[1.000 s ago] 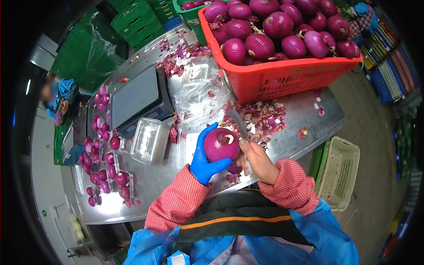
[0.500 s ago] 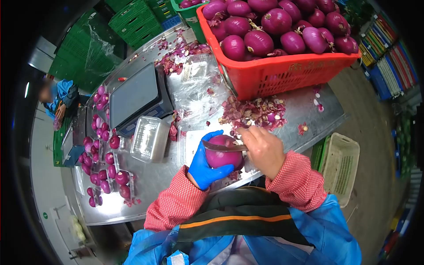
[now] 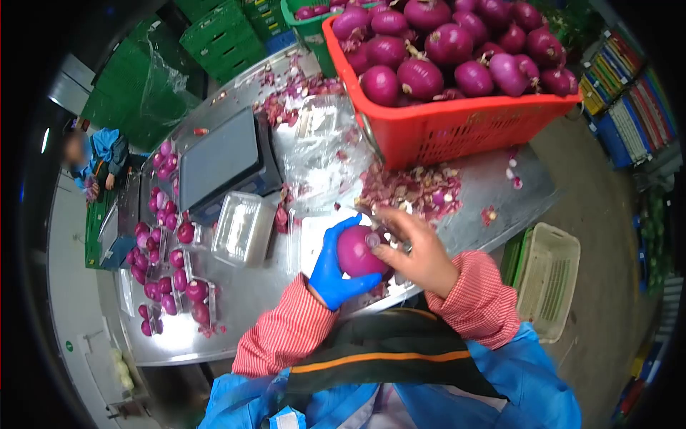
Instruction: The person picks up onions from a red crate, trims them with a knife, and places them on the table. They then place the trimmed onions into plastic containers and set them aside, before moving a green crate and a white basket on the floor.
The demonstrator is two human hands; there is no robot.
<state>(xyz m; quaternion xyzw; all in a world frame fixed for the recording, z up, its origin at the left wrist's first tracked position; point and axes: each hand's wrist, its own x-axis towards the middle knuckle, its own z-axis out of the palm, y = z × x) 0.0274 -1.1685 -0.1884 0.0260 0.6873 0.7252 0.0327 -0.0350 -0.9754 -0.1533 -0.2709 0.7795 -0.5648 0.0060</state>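
Observation:
A peeled-looking red onion (image 3: 357, 250) sits in my left hand (image 3: 332, 269), whose blue-gloved fingers wrap round its left side and underside. My bare right hand (image 3: 418, 250) is at the onion's upper right, its thumb by the pale cut end and its fingers bent. The dark knife (image 3: 366, 209) shows only in small part beside the right index finger; most of it is hidden. Onion skins (image 3: 411, 189) lie in a heap on the metal table (image 3: 286, 314) just beyond my hands.
A red crate (image 3: 457, 129) full of onions stands at the back right. Left are a scale (image 3: 220, 161), empty clear trays (image 3: 243, 229) and packed onions (image 3: 179, 279). A pale crate (image 3: 549, 282) is beside the table. A person (image 3: 100, 154) is at far left.
The knife blade, earlier across the onion's front, has swung away from it. My right thumb has come to the onion's cut end, and the onion has turned in my left hand.

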